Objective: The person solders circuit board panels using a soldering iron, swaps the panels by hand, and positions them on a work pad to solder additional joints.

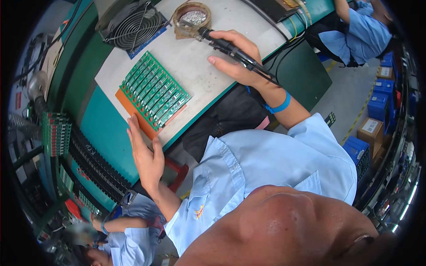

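Observation:
My right hand (237,55) is closed around a black soldering iron (228,48) with a cable trailing off its rear. Its front end reaches over a round brownish dish (206,12) that holds silvery bits. Near my left hand (148,157), a green panel of circuit boards (153,91) in several parallel strips lies tilted on an orange plate (143,122). The fingers of that left hand are stretched out along the plate's near left edge; whether they press on it I cannot tell.
A round black fan (135,29) stands at the back of the white-topped bench (222,95). To the left run a black slotted rack (95,162) and a stack of green boards (57,133). Co-workers in blue sit at lower left and upper right. Blue bins (378,106) line the right-hand aisle.

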`<state>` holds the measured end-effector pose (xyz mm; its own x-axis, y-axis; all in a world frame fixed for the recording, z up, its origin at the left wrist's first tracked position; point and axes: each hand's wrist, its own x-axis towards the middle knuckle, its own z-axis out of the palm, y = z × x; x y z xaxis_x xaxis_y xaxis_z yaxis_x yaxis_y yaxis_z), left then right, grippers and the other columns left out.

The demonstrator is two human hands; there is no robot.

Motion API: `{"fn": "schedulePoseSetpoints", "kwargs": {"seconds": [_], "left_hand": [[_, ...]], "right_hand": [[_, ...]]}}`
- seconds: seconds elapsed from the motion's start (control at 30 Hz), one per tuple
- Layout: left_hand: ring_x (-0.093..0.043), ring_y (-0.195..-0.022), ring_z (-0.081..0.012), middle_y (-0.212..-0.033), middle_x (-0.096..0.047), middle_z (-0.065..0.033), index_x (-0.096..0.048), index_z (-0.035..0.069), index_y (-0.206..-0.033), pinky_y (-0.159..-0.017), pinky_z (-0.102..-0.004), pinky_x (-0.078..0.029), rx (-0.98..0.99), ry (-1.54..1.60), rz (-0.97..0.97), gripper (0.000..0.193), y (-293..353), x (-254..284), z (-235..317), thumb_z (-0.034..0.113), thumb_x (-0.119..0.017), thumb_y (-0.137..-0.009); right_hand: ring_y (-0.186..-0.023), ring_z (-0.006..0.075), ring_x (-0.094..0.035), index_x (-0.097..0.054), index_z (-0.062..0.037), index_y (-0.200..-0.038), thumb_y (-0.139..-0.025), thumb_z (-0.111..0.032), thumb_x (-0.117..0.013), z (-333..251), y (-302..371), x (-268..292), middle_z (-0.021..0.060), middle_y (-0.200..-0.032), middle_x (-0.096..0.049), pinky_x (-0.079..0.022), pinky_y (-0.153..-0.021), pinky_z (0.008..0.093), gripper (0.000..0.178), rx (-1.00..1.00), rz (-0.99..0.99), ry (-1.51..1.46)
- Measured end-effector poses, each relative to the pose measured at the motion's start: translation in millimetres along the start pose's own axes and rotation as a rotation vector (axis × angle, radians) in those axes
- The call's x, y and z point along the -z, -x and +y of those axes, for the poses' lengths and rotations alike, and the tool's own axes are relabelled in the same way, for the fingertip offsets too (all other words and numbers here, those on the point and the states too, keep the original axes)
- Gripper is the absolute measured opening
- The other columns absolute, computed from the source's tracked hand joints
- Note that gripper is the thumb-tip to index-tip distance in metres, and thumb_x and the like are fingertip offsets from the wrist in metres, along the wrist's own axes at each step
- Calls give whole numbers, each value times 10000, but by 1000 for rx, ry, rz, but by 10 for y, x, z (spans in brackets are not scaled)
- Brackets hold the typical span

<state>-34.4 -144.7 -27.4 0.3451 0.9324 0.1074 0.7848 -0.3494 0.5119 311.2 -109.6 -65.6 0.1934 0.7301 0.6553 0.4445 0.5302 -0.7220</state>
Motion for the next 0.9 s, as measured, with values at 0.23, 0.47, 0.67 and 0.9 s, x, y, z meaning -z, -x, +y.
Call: {"fn": "schedulePoseSetpoints", "kwargs": {"seconds": [0.23,0.47,0.67,0.9], "left_hand": [[-398,-1555,-381,-1661,-448,-208,-270,-44,-1661,-1304,-494,-242,-2,36,-54,762,-8,12,-56,34,-633,-995],[-430,-1536,-372,-1655,-458,-210,-279,-40,-1660,-1279,-474,-298,-13,10,-64,783,-144,10,-65,52,-667,-986],[-490,-1496,-351,-1611,-505,-234,-298,-16,-1662,-1251,-464,-353,19,216,-43,794,-411,283,4,69,-698,-982],[-643,-1290,-328,-1405,-674,-212,-510,-29,-1529,-1092,-417,-498,-77,110,131,527,-1467,251,52,200,-634,-1072]], "right_hand": [[-886,183,-687,-718,-49,-1269,-775,-16,-842,-7,6,18,75,-1096,-739,-532,-810,276,510,-14,-13,-19],[-861,178,-674,-718,-38,-1261,-804,-17,-820,-16,-2,3,82,-1086,-738,-527,-788,274,468,-40,-10,-20],[-832,176,-660,-717,-21,-1250,-846,-12,-781,-47,-24,72,89,-1073,-741,-521,-769,284,410,-78,-22,-22],[-782,169,-637,-716,-2,-1243,-872,-18,-766,-67,79,181,94,-1033,-742,-511,-740,289,375,-275,-17,-123]]}}
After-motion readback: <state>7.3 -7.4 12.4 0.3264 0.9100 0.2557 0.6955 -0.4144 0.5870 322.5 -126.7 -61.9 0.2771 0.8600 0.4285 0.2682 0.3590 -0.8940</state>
